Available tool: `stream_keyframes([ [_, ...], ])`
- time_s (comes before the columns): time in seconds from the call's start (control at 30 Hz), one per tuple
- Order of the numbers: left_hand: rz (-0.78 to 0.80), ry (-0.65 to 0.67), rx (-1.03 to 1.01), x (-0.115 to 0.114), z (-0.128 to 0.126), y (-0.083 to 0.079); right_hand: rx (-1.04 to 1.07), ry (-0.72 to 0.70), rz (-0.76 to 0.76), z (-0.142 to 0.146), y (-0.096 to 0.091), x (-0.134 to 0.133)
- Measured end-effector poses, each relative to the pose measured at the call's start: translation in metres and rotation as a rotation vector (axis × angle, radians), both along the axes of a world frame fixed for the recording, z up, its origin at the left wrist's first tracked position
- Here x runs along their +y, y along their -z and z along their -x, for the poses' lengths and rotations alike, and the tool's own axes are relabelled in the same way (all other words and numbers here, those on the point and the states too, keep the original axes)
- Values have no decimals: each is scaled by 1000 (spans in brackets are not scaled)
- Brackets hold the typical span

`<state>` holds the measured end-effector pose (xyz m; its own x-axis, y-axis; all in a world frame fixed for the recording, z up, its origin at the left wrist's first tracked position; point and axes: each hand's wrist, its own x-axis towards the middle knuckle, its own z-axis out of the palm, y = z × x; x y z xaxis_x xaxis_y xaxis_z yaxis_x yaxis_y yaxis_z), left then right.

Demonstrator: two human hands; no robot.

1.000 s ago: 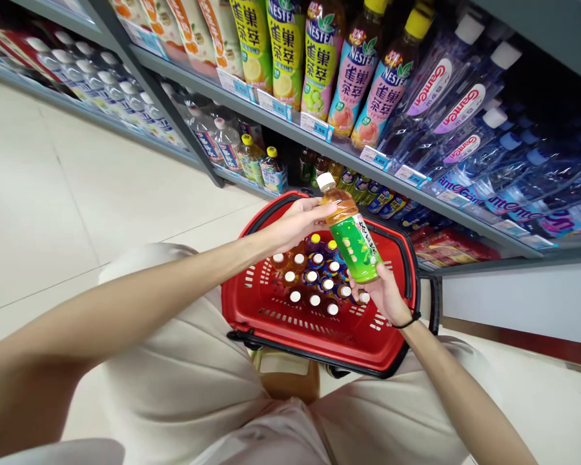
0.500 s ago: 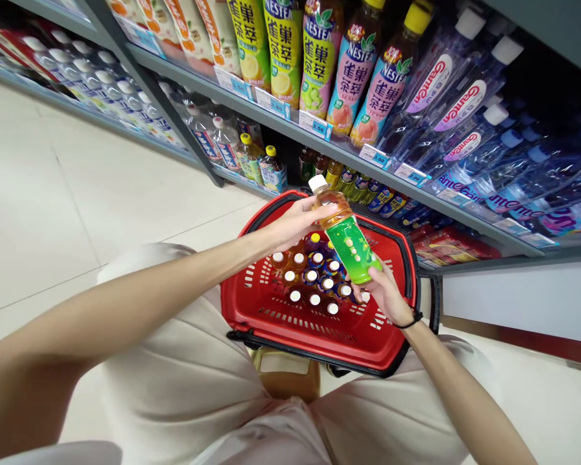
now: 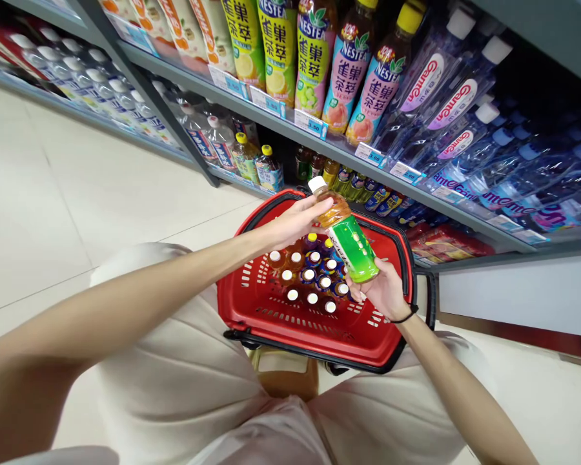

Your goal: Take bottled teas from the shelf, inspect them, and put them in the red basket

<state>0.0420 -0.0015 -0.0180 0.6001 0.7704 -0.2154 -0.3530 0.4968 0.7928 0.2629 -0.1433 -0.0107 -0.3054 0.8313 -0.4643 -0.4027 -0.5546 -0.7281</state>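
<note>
Green-labelled drink bottle tilted over shopping basket
Left hand grips shoulder, right hand base; slackening could drop it onto white-capped bottles.

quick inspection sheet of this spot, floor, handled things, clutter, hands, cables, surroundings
Surface: pale tiled floor
Handled things: amber drink in a clear plastic bottle with green label and white cap, held tilted over a red slotted plastic basket
Clutter: white- and yellow-capped bottles grouped inside the basket
Hands: left hand at the bottle's shoulder; right hand around its base
Cables: nothing seen
Surroundings: grey shelving stocked with bottled drinks
</note>
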Motion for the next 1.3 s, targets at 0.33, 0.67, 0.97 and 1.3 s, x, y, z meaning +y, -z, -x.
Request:
stream_keyframes([
  [0.33,7,-39,41,1,1,7,-29,-41,-58,7,12,-5],
  [0.67,8,-13,47,1,0,3,-21,-50,-63,6,12,-4],
  [0.97,30,-27,2,-2,0,-7,12,-18,31,17,5,-9],
  [1.3,43,-62,24,-7,-4,-6,-217,25,-4,21,14,-14],
])
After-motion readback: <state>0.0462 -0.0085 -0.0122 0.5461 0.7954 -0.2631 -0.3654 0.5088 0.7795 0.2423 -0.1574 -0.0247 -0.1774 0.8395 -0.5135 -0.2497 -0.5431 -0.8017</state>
